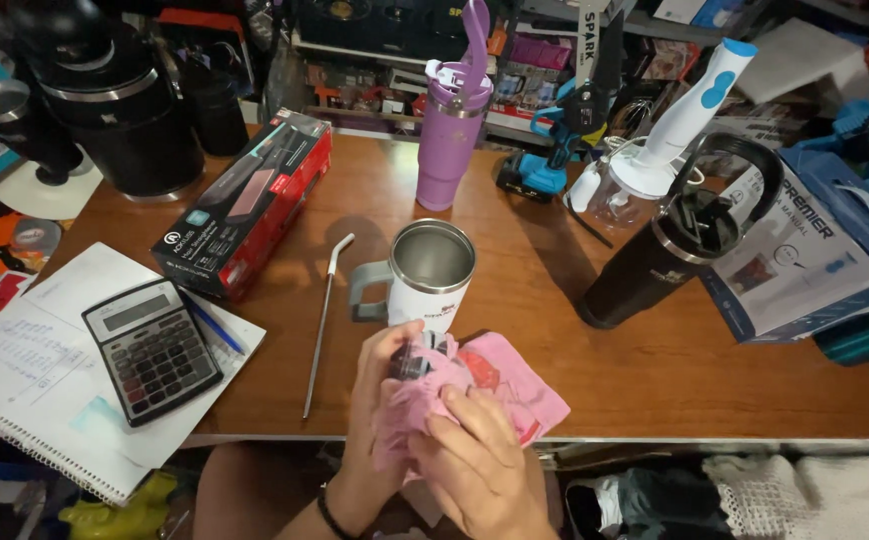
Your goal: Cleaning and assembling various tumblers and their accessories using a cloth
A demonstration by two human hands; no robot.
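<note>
- Left hand [387,372]: fingers curled and clamped around a small dark lid piece [410,362], held just above the near table [555,300] edge, thumb side up.
- Right hand [483,462]: closed on a pink cloth [500,395], pressing it up against the lid piece from 5 o'clock. The cloth wraps partly over the piece, so its full shape is hidden; I cannot tell its long axis.
- Both hands touch the cloth. The left hand is nearer the piece and carries it; the right only reaches it through the cloth.
- White mug [427,275] with a steel interior stands upright and open-topped at 12 o'clock from my hands, just beyond them, grey handle pointing to 9 o'clock. The cloth's far edge lies close to its base.
- Metal straw [321,330] lies on the table at 10 o'clock from the left hand, long axis running roughly 12 to 6 o'clock, bent tip at the far end.
- Calculator [152,348] on a notebook [45,400] at 9 o'clock, well apart.
- Purple tumbler [452,140] upright behind the mug; black tumbler [655,265] tilted at 2 o'clock.
</note>
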